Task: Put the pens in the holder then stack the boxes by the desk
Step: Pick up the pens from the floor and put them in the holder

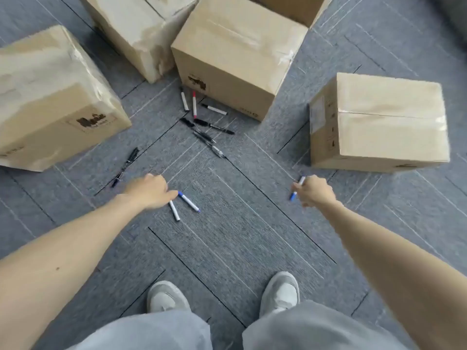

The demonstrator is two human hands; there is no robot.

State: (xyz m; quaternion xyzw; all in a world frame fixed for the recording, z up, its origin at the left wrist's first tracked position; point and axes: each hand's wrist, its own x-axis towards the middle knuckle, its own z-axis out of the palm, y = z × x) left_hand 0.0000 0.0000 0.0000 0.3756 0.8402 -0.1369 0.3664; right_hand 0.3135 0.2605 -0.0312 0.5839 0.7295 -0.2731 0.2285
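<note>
Several pens lie scattered on the grey carpet between cardboard boxes. My right hand [314,191] grips a white marker with a blue cap [296,190]. My left hand [151,190] reaches down to two white markers [189,202] on the floor, its fingertips touching their near ends. A cluster of black pens [207,127] and a red-capped marker [194,104] lies in front of the middle box [235,59]. Two more black pens [126,165] lie to the left. No holder is in view.
Sealed boxes ring the spot: one at left [50,97], one at back left [136,29], one at right [379,122], another at the top edge [298,6]. My two feet in grey shoes [222,294] stand on the carpet below.
</note>
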